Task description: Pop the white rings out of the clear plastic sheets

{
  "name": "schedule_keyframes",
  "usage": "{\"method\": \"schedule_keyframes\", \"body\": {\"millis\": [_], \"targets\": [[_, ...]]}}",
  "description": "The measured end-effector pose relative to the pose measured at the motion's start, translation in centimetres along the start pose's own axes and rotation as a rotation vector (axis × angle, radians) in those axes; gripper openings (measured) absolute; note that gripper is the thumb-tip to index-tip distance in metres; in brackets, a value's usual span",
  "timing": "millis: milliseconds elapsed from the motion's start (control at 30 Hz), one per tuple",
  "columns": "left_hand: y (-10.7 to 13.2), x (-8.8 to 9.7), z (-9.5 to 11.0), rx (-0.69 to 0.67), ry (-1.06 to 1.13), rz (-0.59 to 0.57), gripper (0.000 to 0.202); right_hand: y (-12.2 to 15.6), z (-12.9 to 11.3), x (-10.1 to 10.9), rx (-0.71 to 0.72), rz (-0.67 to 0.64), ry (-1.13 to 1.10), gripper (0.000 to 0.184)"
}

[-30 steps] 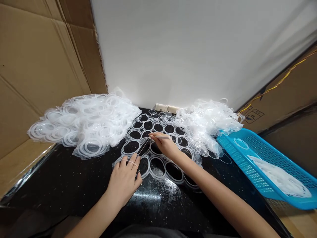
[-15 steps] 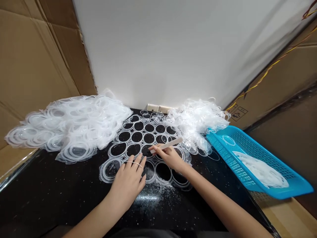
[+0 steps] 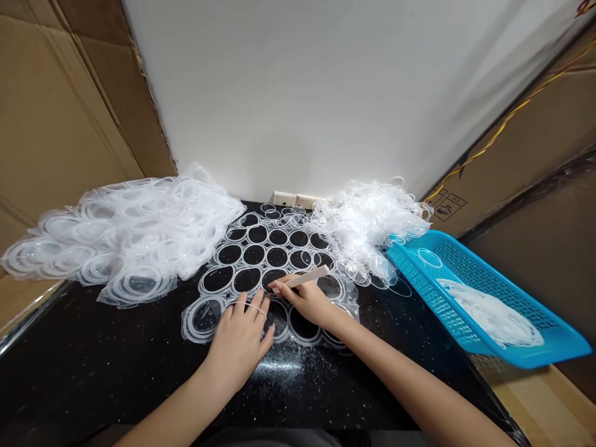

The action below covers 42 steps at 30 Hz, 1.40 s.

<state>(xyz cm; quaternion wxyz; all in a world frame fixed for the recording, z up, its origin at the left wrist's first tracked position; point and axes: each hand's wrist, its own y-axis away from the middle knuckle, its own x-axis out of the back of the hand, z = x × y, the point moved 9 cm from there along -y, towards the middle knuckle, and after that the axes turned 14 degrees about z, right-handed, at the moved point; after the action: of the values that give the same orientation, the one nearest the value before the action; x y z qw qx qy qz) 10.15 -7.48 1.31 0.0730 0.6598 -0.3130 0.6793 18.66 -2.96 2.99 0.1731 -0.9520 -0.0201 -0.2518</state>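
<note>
A clear plastic sheet (image 3: pixel 187 323) lies flat on the black countertop, patterned with rows of round openings and whitish rings. My left hand (image 3: pixel 237 344) rests on its near part, fingers spread, with a thin white ring (image 3: pixel 255 307) looped across them. Just right of it, my right hand (image 3: pixel 305 299) pinches a slim white-handled tool (image 3: pixel 313 274) like a pen. The tool's tip points down-left at a ring edge; the tip itself is too small to make out.
Piled ringed sheets (image 3: pixel 139 230) stand at left, and a heap of clear plastic scraps (image 3: pixel 367 214) lies at back right. A blue basket (image 3: pixel 503 276) holds white rings (image 3: pixel 488 313). Fine white debris (image 3: pixel 284 372) dots the black countertop (image 3: pixel 116 360). A white wall and cardboard surround it.
My right hand and the tool have shifted slightly left, closer to my left hand's fingertips. My left hand stays on the sheet. The whole view has shifted a little.
</note>
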Motion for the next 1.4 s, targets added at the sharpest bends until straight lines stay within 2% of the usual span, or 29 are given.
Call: {"method": "schedule_keyframes", "body": {"millis": [133,300,400,467,667,767,967,1200,1300,1400], "targets": [[0.1,0.1,-0.1,0.007,0.018,0.021,0.045,0.2,-0.9,-0.1,0.131,0.021,0.119,0.028],[0.2,0.1,-0.3,0.02,0.052,-0.004,0.042,2.0,-3.3,-2.7,0.521,-0.026,0.386,0.028],[0.2,0.1,-0.3,0.029,0.057,-0.01,0.045,1.9,-2.8,-3.5,0.625,-0.025,0.558,0.029],[0.4,0.0,-0.4,0.036,0.05,-0.015,0.047,0.8,-2.0,-2.1,0.614,0.029,0.604,0.029],[0.7,-0.4,-0.6,0.042,0.054,-0.027,0.047,-3.4,0.2,7.2,0.432,0.323,0.556,0.034],[0.7,-0.2,-0.6,0.032,0.055,0.007,0.045,-4.5,0.5,9.1,0.393,0.373,0.561,0.032],[0.7,0.2,-0.5,-0.003,0.026,0.055,0.044,-5.6,0.6,9.9,0.349,0.456,0.586,0.029],[0.8,0.4,-0.5,-0.023,0.001,0.098,0.042,-5.7,-0.9,10.7,0.327,0.433,0.548,0.028],[0.6,0.3,-0.6,-0.032,0.032,0.078,0.041,-5.4,-1.1,9.0,0.244,0.362,0.513,0.03],[0.2,0.7,-0.8,-0.044,0.088,0.091,0.039,-4.0,-1.6,6.2,0.236,0.184,0.395,0.031]]}}
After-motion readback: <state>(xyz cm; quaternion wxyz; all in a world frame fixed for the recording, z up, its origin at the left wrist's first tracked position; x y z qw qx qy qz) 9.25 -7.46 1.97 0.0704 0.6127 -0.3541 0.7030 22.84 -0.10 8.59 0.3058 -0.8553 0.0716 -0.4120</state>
